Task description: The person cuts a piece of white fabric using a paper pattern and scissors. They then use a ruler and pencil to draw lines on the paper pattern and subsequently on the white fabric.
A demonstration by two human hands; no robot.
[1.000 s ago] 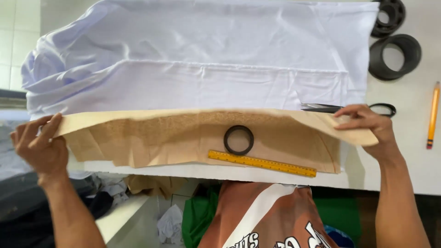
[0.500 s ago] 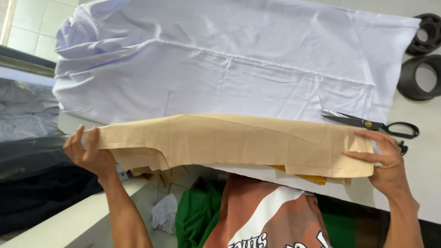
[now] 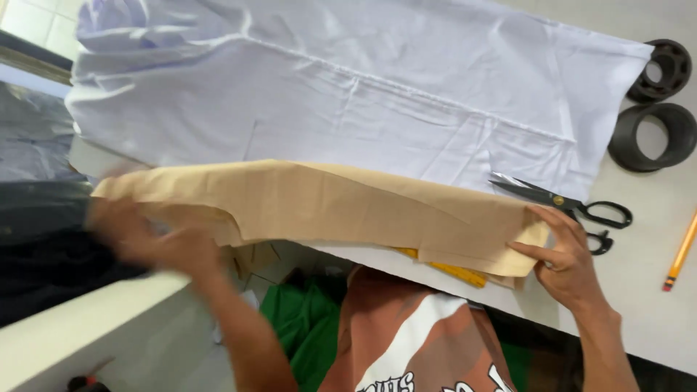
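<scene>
Brown-and-white printed shirt (image 3: 414, 341) (bare forearms)

Tan paper pattern (image 3: 327, 207), pale lilac-white cloth (image 3: 348, 87), black-handled scissors (image 3: 566, 207), yellow ruler (image 3: 454, 272).

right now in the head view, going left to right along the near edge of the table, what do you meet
left hand (blurred) → tan paper pattern → yellow ruler peeking out beneath it → right hand → scissors handles → pencil
</scene>
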